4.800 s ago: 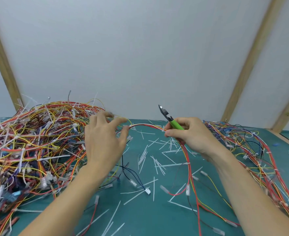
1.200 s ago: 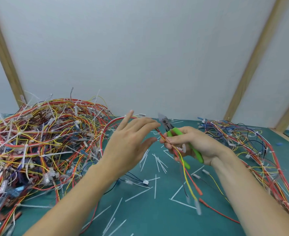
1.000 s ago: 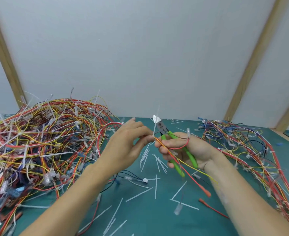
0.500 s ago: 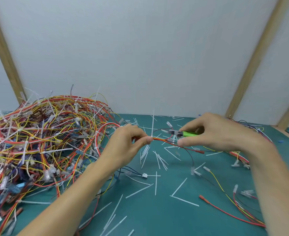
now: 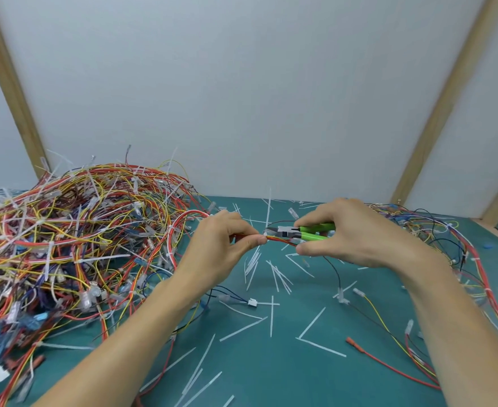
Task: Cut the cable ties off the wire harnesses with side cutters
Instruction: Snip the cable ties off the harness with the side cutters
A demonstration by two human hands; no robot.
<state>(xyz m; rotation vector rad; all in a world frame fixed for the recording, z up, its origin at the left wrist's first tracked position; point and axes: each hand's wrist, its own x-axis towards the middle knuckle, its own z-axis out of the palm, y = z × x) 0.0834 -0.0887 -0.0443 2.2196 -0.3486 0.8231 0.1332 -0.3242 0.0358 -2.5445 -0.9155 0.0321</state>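
Cutters [image 5: 297, 232] now at tie, R hand [image 5: 356, 233] gripping; L hand [image 5: 227, 245] pinches harness [image 5: 274, 238].

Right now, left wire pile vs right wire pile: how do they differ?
The left wire pile is a tall, dense heap; the right wire pile is thinner and spreads in loose loops along the mat. White ties bristle thickly from the left wire pile; on the right wire pile only a few white bits show. Both are mostly red and yellow wires with some blue and black.
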